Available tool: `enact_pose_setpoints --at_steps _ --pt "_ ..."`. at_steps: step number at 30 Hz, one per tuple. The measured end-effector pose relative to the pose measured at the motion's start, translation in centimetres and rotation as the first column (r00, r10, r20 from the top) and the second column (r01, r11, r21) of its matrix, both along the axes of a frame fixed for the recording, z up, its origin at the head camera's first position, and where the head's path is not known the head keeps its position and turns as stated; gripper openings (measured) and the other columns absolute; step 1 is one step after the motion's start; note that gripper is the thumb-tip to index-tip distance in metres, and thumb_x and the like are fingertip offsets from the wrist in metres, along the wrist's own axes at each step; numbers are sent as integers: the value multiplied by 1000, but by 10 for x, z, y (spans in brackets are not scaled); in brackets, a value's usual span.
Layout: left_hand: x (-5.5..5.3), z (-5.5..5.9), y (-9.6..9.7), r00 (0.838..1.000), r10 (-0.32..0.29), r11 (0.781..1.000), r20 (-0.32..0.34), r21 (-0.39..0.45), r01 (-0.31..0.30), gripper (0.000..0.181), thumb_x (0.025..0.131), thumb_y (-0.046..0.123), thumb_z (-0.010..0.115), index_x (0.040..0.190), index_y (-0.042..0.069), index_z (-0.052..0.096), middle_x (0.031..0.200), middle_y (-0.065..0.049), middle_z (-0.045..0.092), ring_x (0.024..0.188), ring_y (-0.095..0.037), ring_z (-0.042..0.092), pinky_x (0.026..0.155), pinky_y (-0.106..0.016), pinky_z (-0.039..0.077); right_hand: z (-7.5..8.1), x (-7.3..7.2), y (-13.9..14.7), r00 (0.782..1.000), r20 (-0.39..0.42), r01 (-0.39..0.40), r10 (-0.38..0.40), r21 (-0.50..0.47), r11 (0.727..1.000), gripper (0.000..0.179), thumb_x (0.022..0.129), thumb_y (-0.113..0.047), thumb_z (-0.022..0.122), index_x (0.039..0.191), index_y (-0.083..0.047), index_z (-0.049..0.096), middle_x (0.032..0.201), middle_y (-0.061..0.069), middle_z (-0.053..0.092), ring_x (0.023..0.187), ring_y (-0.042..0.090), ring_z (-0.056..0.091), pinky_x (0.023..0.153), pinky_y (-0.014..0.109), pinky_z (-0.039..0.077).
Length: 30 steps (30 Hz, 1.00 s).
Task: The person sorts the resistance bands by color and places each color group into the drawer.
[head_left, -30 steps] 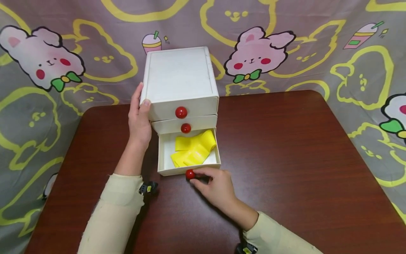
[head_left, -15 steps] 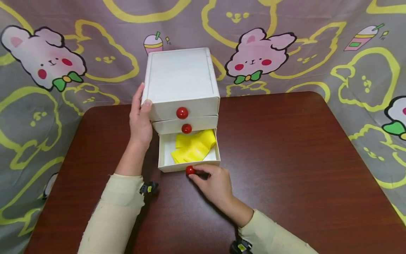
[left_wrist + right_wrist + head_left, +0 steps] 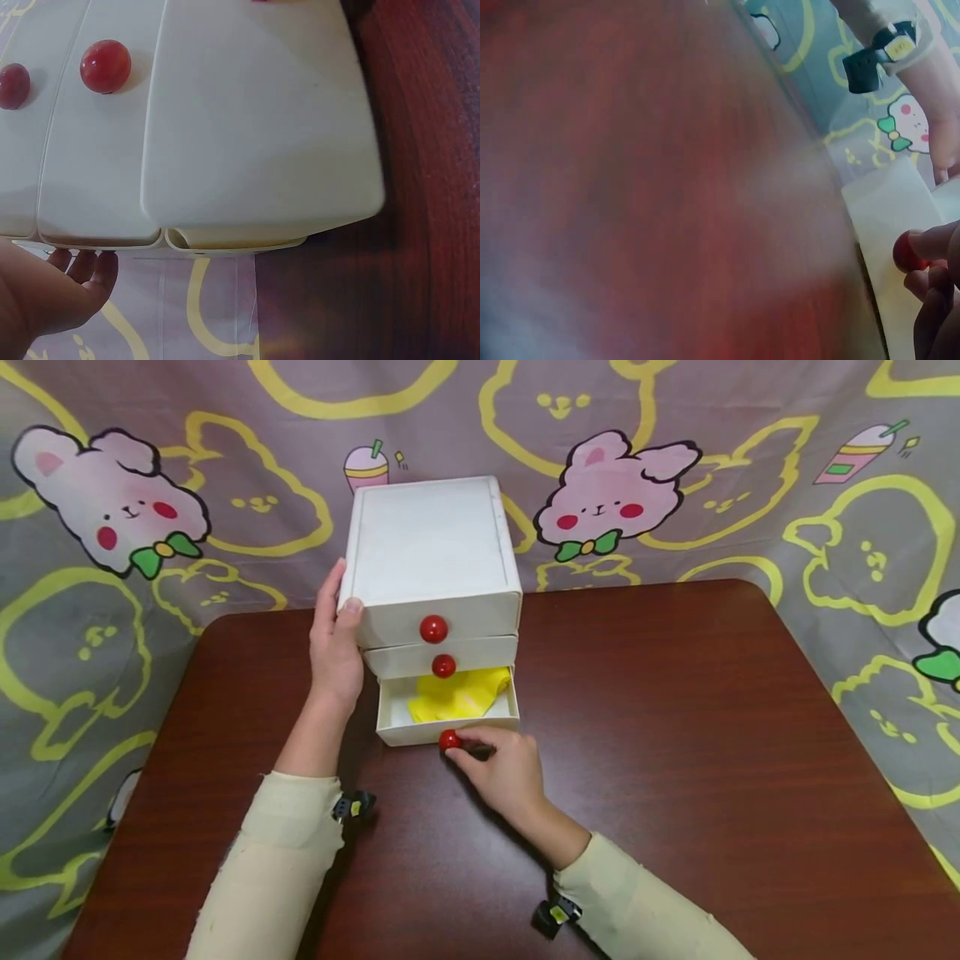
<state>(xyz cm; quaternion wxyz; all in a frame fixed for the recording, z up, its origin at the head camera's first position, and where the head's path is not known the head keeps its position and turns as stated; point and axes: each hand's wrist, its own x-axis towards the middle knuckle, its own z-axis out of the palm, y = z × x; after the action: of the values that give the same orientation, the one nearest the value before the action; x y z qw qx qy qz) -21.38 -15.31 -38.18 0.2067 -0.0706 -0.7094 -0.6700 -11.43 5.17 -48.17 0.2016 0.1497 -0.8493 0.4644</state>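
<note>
A white three-drawer cabinet [image 3: 427, 539] stands on the table, each drawer front bearing a round red knob. Its bottom drawer [image 3: 408, 735] is pulled partway out, with a folded yellow sheet-like strip [image 3: 459, 697] inside. My right hand [image 3: 510, 772] pinches the bottom red knob [image 3: 450, 740] between thumb and fingers; the right wrist view shows this red knob [image 3: 909, 252] too. Against the cabinet's left side rests my left hand [image 3: 336, 664], fingers extended along the wall and thumb at the upper front corner. In the left wrist view its fingertips [image 3: 105, 270] touch the side.
The dark brown wooden table [image 3: 675, 735] extends to both sides and in front of the cabinet. Close behind hangs a patterned curtain [image 3: 442, 410] with cartoon rabbits. Both wrists wear small black devices over pale sleeves.
The bottom drawer has slid inward toward the cabinet, my right hand moving forward with its knob. Less of the yellow strip shows. My left hand keeps its place on the cabinet's side.
</note>
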Motion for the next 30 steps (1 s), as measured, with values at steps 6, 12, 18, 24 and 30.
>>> enact_pose_setpoints --at_steps 6,12,18,24,30 --pt "0 0 0 1000 0 1000 8 -27 0 59 98 32 49 154 18 40 153 -1 41 130 -19 41 103 -29 32 0 -11 -1 1000 0 15 -15 -9 1000 21 76 -20 90 95 -15 82 90 -7 75 77 8 70 66 30 55" --pt "0 0 0 1000 -5 1000 -8 -17 4 59 98 31 49 154 16 40 153 -2 41 130 -18 41 102 -29 32 0 -21 -4 999 -12 39 -39 -2 999 22 76 -21 89 96 -15 82 89 -6 76 76 9 70 66 29 54" --pt "1 0 -1 1000 0 999 13 -50 1 61 97 37 49 155 20 38 154 1 39 132 -18 39 103 -31 32 -3 -31 -5 998 -9 57 -57 -13 998 22 77 -20 89 97 -15 82 89 -5 76 77 7 70 68 30 54" --pt "-1 -1 -1 1000 1 1000 -5 -28 -1 60 97 33 50 154 18 40 152 -1 41 130 -18 41 101 -29 33 -4 -43 -6 998 -4 62 -63 -32 998 22 78 -19 88 98 -14 82 88 -3 76 77 7 70 68 31 55" --pt "-2 -1 -2 1000 -8 1000 -14 5 9 60 96 30 51 154 15 41 152 -3 42 129 -18 41 100 -28 34 -3 -51 -8 997 2 72 -72 -34 997 21 79 -21 87 98 -15 82 90 -4 76 80 8 70 69 32 55"
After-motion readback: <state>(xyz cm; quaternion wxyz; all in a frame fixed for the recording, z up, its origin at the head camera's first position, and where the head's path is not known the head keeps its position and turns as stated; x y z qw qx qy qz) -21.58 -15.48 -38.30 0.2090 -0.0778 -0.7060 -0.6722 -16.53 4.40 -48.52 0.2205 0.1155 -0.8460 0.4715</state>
